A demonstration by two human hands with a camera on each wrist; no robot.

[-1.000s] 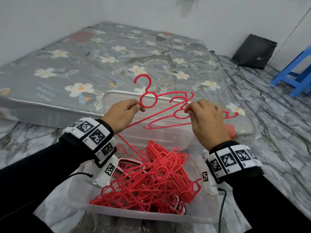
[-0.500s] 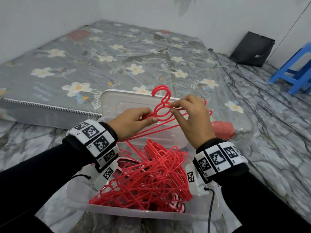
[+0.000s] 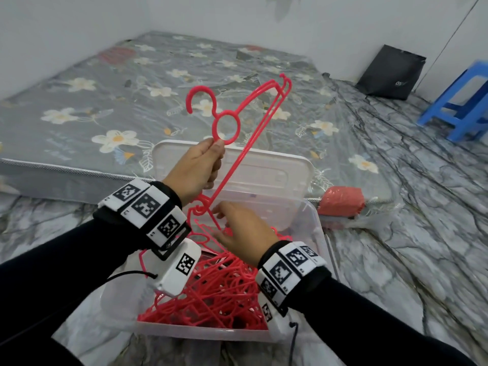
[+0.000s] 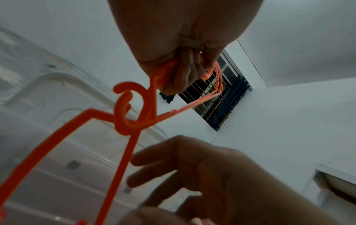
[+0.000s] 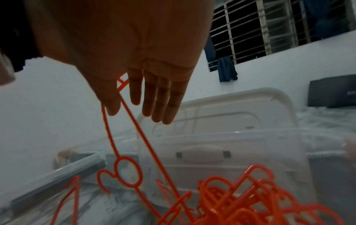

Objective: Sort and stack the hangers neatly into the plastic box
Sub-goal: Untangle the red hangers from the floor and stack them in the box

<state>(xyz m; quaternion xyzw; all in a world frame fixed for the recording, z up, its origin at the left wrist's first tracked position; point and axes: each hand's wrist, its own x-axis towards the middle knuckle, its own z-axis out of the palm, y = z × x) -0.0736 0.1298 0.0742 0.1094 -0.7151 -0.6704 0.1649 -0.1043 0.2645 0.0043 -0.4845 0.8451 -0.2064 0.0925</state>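
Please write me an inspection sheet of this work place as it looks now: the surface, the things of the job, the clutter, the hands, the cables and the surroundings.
Surface: grey marbled floor.
Job's things: clear plastic box holds a tangled pile of red hangers; its lid stands behind it; aligned red hangers are held up above it.
Clutter: red packet beside the box.
Hands: left hand grips the raised hangers below the ring; right hand reaches over the pile, fingers straight, holding nothing.
Cables: black cable hangs from the right wrist unit.
Surroundings: flowered mattress, black bag, blue stool, white walls.
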